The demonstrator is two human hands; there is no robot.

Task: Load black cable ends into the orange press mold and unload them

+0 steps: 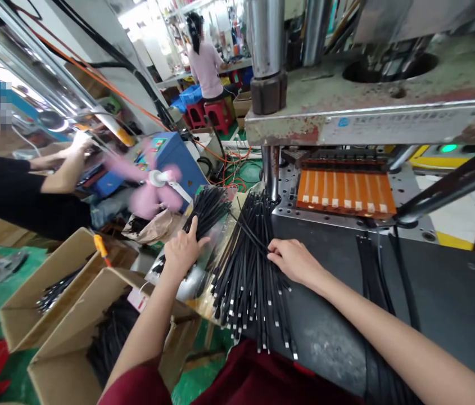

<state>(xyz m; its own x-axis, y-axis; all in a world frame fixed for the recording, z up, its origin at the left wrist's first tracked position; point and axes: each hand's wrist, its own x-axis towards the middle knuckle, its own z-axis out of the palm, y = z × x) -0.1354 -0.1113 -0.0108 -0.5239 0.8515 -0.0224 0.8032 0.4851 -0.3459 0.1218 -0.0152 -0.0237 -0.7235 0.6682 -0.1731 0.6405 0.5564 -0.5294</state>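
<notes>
"As the press stands at right, what lies before it?"

"A black table, with a cable pile across its left edge. An orange mould in the press shows 8 pale tips; a smaller bundle lies beyond the pile, leftward."

"And the fingers?"

"Left hand: spread, forefinger over the bundle. Right hand: thumb and forefinger pinched on a black cable crossing the pile."

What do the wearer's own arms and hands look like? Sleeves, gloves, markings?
Left hand and right hand are both ungloved, with no ring, watch or bracelet visible. A plain dark red sleeve ends near the left elbow, matching the dark red top. The right forearm is bare to the frame edge; its sleeve is out of view. No markings or cables on either arm.
</notes>
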